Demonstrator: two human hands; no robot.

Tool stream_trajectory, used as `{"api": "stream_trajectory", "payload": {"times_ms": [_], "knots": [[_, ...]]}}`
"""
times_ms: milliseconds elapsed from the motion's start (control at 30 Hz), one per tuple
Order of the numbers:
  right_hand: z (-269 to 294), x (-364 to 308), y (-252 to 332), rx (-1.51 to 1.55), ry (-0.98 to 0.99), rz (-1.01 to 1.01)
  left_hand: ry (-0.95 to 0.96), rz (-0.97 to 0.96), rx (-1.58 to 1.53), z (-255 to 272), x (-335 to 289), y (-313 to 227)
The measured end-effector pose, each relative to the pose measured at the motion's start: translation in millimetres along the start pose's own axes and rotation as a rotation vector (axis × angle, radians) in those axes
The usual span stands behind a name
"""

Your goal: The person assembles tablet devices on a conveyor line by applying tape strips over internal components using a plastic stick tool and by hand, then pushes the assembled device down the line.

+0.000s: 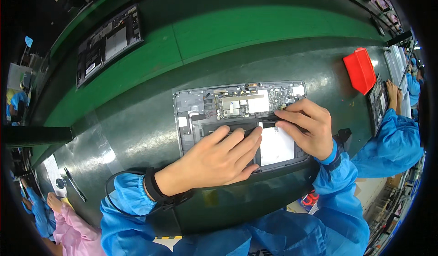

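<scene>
An opened laptop base (187,101) lies on the dark green bench in front of me, its inside facing up. Along its far side runs the circuit board (237,105), with silvery shields. My left hand (219,158) rests over the near middle of the base, fingers stretched out and reaching to the edge of a white label (277,147) on the dark battery. At the border of board and battery, my right hand (312,128) pinches with thumb and forefinger. A thin dark piece shows at those fingertips, too small to name.
Another opened laptop base (110,44) sits on the green strip at the far left. A red bin (359,70) stands at the right, beside a co-worker's hands and another laptop base (378,103). A pen (75,185) and paper lie at the left, near a person in pink.
</scene>
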State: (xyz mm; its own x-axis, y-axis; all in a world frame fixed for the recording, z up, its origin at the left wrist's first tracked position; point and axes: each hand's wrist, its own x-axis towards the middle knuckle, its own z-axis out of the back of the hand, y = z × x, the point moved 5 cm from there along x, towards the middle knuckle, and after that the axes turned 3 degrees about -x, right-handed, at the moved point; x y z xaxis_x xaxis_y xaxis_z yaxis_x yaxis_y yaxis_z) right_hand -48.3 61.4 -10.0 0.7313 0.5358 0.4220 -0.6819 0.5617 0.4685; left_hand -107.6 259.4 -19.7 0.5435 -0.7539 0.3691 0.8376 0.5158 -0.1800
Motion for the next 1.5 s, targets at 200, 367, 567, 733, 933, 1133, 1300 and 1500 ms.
{"api": "stream_trajectory", "payload": {"times_ms": [200, 367, 567, 733, 933, 1133, 1300, 1500], "knots": [[3, -3, -4, 0.017, -0.013, -0.030, 0.000, 0.023, -0.007, 0, 6, -2], [6, -6, -9, 0.022, -0.018, -0.031, 0.007, 0.021, -0.008, -1, 12, -4], [6, -7, -18, 0.037, -0.011, -0.045, 0.022, 0.020, -0.023, -7, 17, -1], [10, -6, -19, 0.047, -0.030, -0.047, 0.020, 0.005, -0.001, -5, 22, -3], [13, -5, -21, 0.042, -0.021, -0.045, 0.012, 0.062, -0.001, -7, 24, -1], [-3, -1, -2, 0.038, -0.009, -0.056, 0.019, 0.028, 0.001, -1, 1, 3], [-4, 3, 4, 0.028, -0.009, -0.062, 0.020, 0.064, -0.001, 2, -3, 4], [-6, 3, 4, 0.055, 0.018, -0.096, 0.030, 0.074, -0.017, 1, -2, 5]]}}
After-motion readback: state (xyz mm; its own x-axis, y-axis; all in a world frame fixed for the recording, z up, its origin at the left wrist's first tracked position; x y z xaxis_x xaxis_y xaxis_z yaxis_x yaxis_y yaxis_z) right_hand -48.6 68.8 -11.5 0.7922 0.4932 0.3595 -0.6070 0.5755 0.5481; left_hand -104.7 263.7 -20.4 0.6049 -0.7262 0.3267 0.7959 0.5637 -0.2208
